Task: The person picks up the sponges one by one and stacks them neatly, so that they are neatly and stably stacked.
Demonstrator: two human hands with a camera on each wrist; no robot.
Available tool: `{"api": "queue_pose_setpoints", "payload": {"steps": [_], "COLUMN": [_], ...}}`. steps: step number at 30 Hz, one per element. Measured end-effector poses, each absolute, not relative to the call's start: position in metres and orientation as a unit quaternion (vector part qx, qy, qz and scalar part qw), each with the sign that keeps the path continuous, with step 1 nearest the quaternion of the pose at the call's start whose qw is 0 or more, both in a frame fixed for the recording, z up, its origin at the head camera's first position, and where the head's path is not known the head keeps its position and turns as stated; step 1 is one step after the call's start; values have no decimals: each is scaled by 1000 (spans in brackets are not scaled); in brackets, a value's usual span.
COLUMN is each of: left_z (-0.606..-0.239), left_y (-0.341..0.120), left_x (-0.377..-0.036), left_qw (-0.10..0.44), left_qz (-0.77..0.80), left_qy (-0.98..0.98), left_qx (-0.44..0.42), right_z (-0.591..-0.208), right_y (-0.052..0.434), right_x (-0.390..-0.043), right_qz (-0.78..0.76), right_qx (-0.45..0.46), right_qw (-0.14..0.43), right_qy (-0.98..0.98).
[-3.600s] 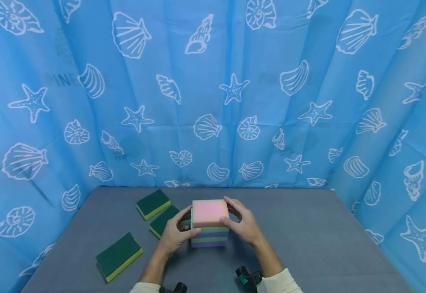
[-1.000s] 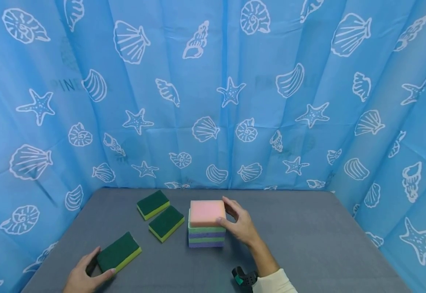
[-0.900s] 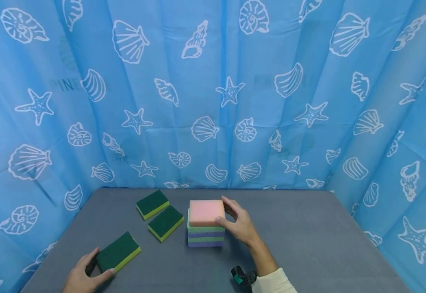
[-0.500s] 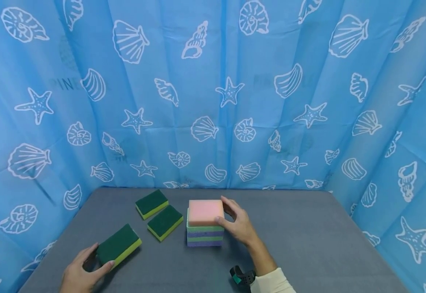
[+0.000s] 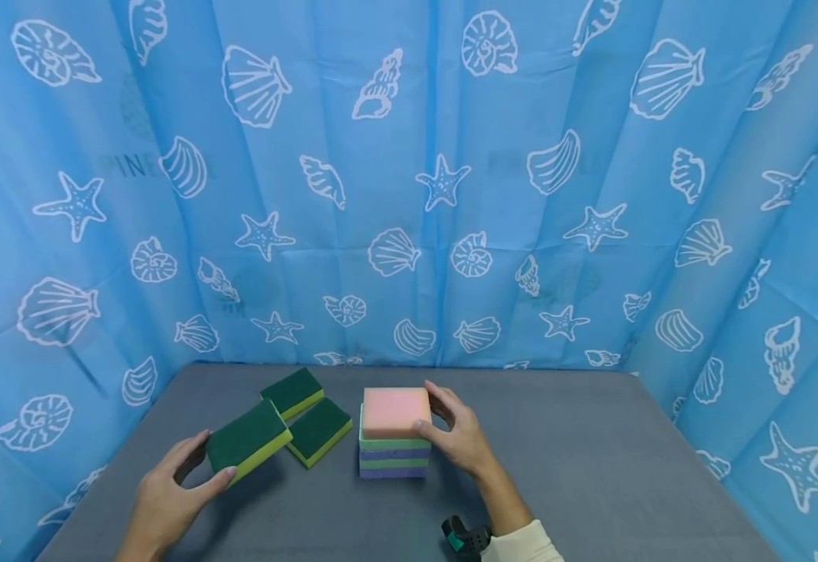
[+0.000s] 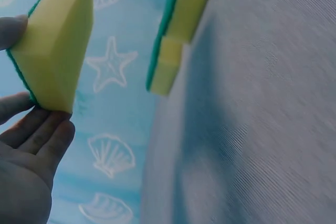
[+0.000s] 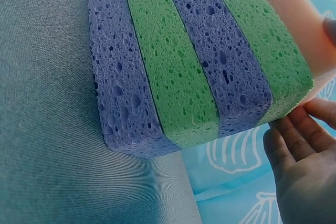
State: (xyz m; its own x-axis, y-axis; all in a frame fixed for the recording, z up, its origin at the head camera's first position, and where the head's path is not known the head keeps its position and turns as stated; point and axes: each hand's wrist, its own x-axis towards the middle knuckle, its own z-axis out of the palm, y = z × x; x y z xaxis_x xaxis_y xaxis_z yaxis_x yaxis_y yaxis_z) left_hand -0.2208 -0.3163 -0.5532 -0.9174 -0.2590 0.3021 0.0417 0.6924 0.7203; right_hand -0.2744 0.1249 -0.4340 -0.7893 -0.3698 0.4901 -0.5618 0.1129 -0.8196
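Note:
My left hand [image 5: 168, 496] grips a scrub sponge [image 5: 247, 439], dark green on top and yellow below, between thumb and fingers. It is raised off the table; in the left wrist view its yellow side [image 6: 58, 40] faces the camera. In the middle of the table stands a stack of purple and green sponges [image 7: 181, 61] in alternating layers, topped by a pink sponge [image 5: 396, 412]. My right hand [image 5: 464, 439] holds the pink sponge at its right end, thumb at the front corner and fingers behind. Some of its lower fingers [image 7: 296, 140] sit by the top green layer.
Two more green-and-yellow scrub sponges, a rear one [image 5: 293, 390] and a nearer one [image 5: 320, 429], lie left of the stack. The grey table [image 5: 577, 468] is backed by a blue shell-print curtain [image 5: 409, 195]. A black wrist device [image 5: 465, 537] shows below my right hand.
My left hand left the stack, took the near-left scrub sponge, and has lifted it up and rightward toward the other two. My right hand has stayed at the pink sponge.

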Motion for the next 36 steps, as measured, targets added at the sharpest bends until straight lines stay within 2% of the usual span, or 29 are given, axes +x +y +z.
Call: {"api": "queue_pose_setpoints", "payload": {"steps": [5,12,15,20,29,36], "left_z": [-540,-442,-420,-408,-401,-396], "left_y": [-302,-247,-234,-223,-198,-172], "left_x": [-232,-207,-204,-213,-233,-242], "left_qw": [248,223,220,218,205,193], "left_qz": [-388,-458,-453,-451,-474,-467], "left_qy": [-888,-860,-862,-862,-844,-848], "left_qx": [9,-38,-54,-79,-147,-161], "right_z": [-432,-430,-431,-435,-466,-460], "right_y": [124,124,124,125,129,128], "right_x": [-275,-276,-276,-278,-295,-290], "right_qz": [589,582,577,574,582,574], "right_qx": [313,311,313,322,302,301], "right_qw": [82,90,91,98,98,98], "right_qy": [-740,-746,-749,-746,-749,-755]}}
